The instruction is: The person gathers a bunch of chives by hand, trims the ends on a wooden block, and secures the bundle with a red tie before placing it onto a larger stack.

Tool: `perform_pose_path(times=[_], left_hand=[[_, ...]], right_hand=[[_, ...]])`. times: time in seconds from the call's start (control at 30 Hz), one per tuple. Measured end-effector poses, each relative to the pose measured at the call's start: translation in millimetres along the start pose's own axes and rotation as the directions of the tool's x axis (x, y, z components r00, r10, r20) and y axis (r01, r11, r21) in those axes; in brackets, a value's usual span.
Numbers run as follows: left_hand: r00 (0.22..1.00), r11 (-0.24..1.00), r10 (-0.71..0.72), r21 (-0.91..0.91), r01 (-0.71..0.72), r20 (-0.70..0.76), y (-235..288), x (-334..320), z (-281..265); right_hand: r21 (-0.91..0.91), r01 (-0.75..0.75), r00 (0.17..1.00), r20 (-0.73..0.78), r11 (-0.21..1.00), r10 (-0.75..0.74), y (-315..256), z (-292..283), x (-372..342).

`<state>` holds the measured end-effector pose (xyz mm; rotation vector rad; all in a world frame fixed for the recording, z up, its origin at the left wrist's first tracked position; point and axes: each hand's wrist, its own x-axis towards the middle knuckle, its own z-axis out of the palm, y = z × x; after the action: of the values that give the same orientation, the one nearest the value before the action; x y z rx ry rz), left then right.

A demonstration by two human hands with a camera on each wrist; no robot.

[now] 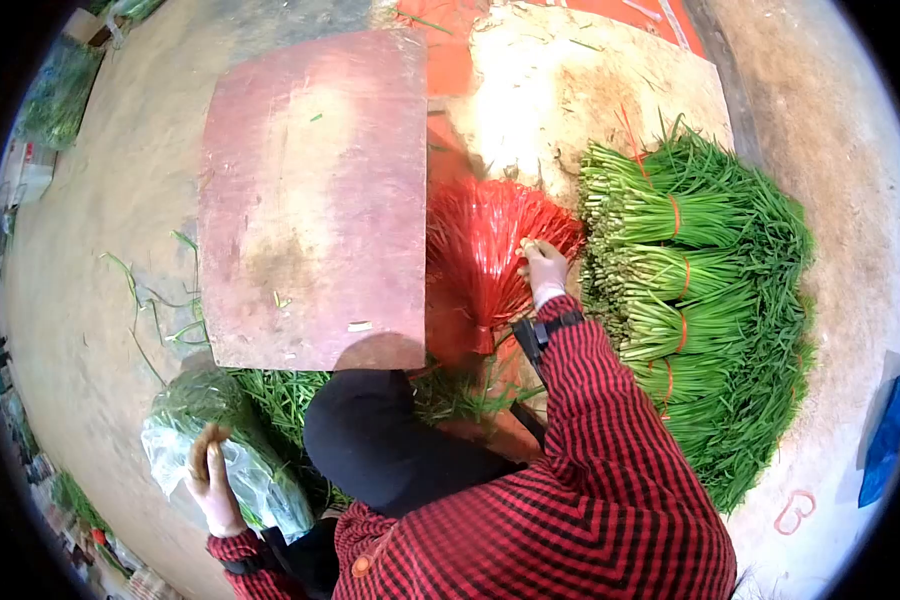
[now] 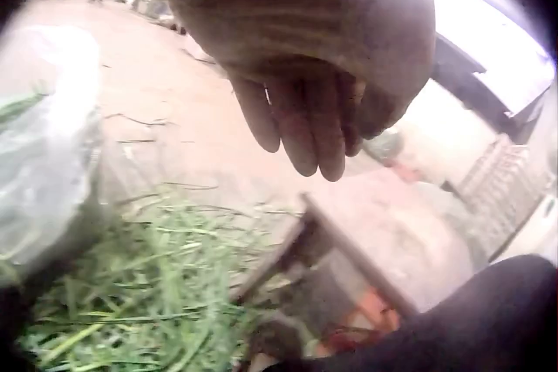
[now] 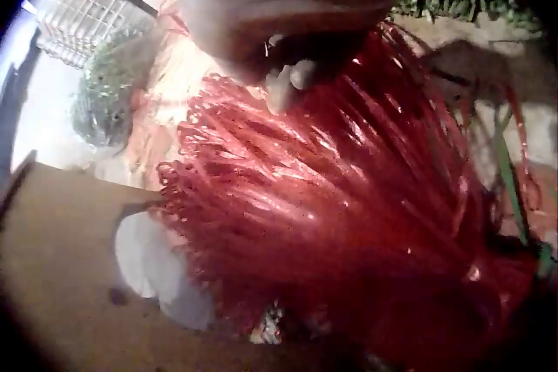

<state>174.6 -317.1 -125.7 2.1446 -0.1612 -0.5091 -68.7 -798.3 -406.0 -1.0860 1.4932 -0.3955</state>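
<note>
A fan of red plastic strips [image 1: 490, 240], tied at its lower end, lies between the pink board and the green bundles. At its right side my gloved right hand [image 1: 543, 272] pinches strips with bent fingers; in the right wrist view the fingertips [image 3: 289, 84] meet the red strips [image 3: 296, 189], partly in shadow. My gloved left hand [image 1: 213, 480] is raised above a clear plastic bag of greens [image 1: 260, 470], holding nothing. The left wrist view shows that left hand [image 2: 305, 119] with its fingers extended, loose green stalks [image 2: 166, 285] below.
Several green bundles [image 1: 685, 275] with orange-red ties are stacked at the right. A pink board [image 1: 315, 200] stands left of the strips, and a pale board [image 1: 610, 90] lies beyond them. Loose stalks [image 1: 155, 300] lie on the floor; a blue bag [image 1: 887, 440] is at far right.
</note>
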Motion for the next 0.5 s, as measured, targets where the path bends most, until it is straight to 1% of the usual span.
perform_pose_path(times=[0.03, 0.07, 0.1, 0.13, 0.17, 0.2, 0.23, 0.27, 0.3, 0.37, 0.4, 0.43, 0.47, 0.5], left_hand=[[0.998, 0.999, 0.053, 0.001, -0.053, 0.016, 26.6, 8.4, 14.8], [0.990, 0.993, 0.118, -0.022, -0.116, 0.082, 50.5, 16.0, 31.7], [0.972, 0.983, 0.184, -0.048, -0.179, 0.143, 76.3, 23.7, 50.7], [0.872, 0.884, 0.401, 0.130, -0.449, 0.283, 108.5, 31.2, 68.6], [0.710, 0.682, 0.541, 0.259, -0.684, 0.450, 139.4, 39.8, 91.0], [0.512, 0.498, 0.689, 0.177, -0.849, 0.513, 161.5, 50.2, 121.5], [0.363, 0.387, 0.726, 0.089, -0.918, 0.584, 187.3, 51.5, 148.9], [0.288, 0.326, 0.701, 0.066, -0.943, 0.652, 195.4, 50.0, 175.1], [0.230, 0.270, 0.650, 0.064, -0.961, 0.724, 192.7, 47.3, 198.1], [0.145, 0.114, 0.493, 0.102, -0.988, 0.858, 182.3, 44.8, 241.4], [0.159, 0.039, 0.413, 0.157, -0.987, 0.896, 167.5, 44.3, 258.5], [0.178, 0.039, 0.239, 0.173, -0.984, 0.955, 171.7, 44.1, 266.5], [0.222, 0.174, 0.129, 0.198, -0.965, 0.967, 169.4, 45.2, 267.7], [0.243, 0.303, 0.013, 0.228, -0.925, 0.970, 165.8, 46.6, 269.7]], right_hand=[[0.061, 0.031, 0.999, 0.017, 0.998, -0.032, 1.7, -3.2, -10.0], [0.161, 0.021, 0.998, 0.049, 0.987, -0.029, -10.1, -5.6, -31.3], [0.106, 0.031, 0.992, 0.117, 0.994, -0.043, -25.3, -8.9, -55.7], [0.132, 0.017, 0.969, 0.241, 0.991, -0.049, -29.9, -10.9, -73.7], [0.155, 0.000, 0.929, 0.365, 0.988, -0.058, -33.1, -12.1, -90.8], [0.087, 0.054, 0.888, 0.452, 0.995, -0.088, -39.0, -12.9, -110.0], [0.024, 0.116, 0.835, 0.540, 0.993, -0.111, -46.3, -13.6, -129.5], [0.000, 0.271, 0.787, 0.575, 0.962, -0.222, -54.8, -14.5, -148.4], [-0.038, 0.584, 0.669, 0.589, 0.811, -0.454, -62.6, -14.7, -161.3], [-0.092, 0.705, 0.588, 0.629, 0.703, -0.508, -88.3, -20.3, -184.6], [-0.074, 0.729, 0.561, 0.635, 0.681, -0.531, -93.2, -23.5, -188.1], [-0.027, 0.716, 0.553, 0.632, 0.698, -0.543, -93.4, -25.4, -188.1], [-0.012, 0.719, 0.551, 0.620, 0.695, -0.559, -94.3, -25.2, -188.6], [0.000, 0.720, 0.553, 0.605, 0.694, -0.574, -97.3, -24.7, -189.5]])
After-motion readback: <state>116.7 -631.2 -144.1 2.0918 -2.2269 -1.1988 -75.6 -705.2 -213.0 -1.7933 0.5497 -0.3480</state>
